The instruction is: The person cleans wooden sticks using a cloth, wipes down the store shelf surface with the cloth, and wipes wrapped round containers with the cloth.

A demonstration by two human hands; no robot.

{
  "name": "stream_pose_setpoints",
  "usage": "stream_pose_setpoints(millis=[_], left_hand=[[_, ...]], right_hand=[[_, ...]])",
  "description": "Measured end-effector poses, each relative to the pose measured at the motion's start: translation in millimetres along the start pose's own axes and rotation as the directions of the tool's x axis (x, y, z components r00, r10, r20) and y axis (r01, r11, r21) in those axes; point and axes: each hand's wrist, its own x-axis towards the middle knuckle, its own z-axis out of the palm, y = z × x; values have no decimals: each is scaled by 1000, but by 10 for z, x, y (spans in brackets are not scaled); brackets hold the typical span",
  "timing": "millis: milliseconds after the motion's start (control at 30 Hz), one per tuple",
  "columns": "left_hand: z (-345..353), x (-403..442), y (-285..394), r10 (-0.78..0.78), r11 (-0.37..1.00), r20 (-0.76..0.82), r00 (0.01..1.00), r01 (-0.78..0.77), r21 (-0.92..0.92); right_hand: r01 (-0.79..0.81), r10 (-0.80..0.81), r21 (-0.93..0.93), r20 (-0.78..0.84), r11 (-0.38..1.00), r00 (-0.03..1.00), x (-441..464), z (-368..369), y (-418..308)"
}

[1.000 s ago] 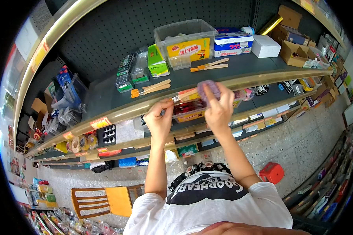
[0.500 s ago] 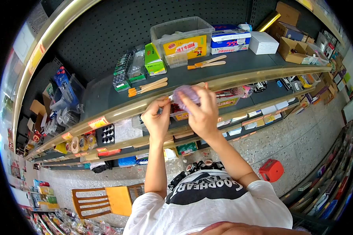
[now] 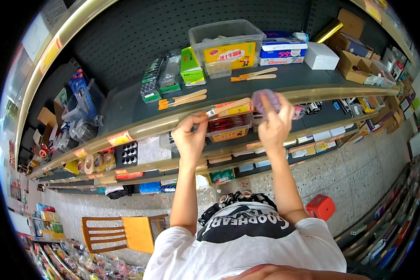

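Observation:
My left hand point(image 3: 190, 136) pinches a paintbrush by its bristle end, in front of the shelf edge. The pale wooden brush handle point(image 3: 233, 105) points right, with a metal band and a label by my fingers. To the right, my right hand point(image 3: 275, 127) is closed around a crumpled purple cloth point(image 3: 262, 102), close to the handle's tip. On the upper shelf lie more paintbrushes point(image 3: 191, 97) with orange bristles and wooden handles. A second group of brushes point(image 3: 256, 75) lies farther right, before the clear plastic bin point(image 3: 205, 46).
Beside the bin stand a green box point(image 3: 191, 67), a blue and white box point(image 3: 282, 53) and a white box point(image 3: 321, 57). The shelf edge point(image 3: 154, 123) runs below my hands' level. Behind me are a wooden chair point(image 3: 137, 233) and a red stool point(image 3: 320, 207).
My right hand has moved right with the purple cloth, away from my left hand, exposing the brush handle. My left hand still grips the brush. The view has shifted slightly.

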Motion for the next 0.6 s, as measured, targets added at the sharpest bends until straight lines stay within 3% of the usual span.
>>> stream_pose_setpoints(millis=[167,267,367,500,600], left_hand=[[9,2,-8,-6,997,-23,1000,4,-81],[-24,8,-60,-8,997,-63,998,4,-73],[-108,111,-113,60,994,-127,990,-71,-81],[-329,368,-60,-4,995,-136,991,-10,-104],[-501,630,-110,-7,998,-99,995,13,62]], right_hand=[[-70,67,-26,-83,997,994,226,-176,206],[-34,32,-17,-105,999,994,399,-186,226],[-13,13,0,-35,1000,999,548,-149,182],[-27,31,-63,62,998,998,613,-146,118],[-31,36,-58,95,998,995,623,-175,121]])
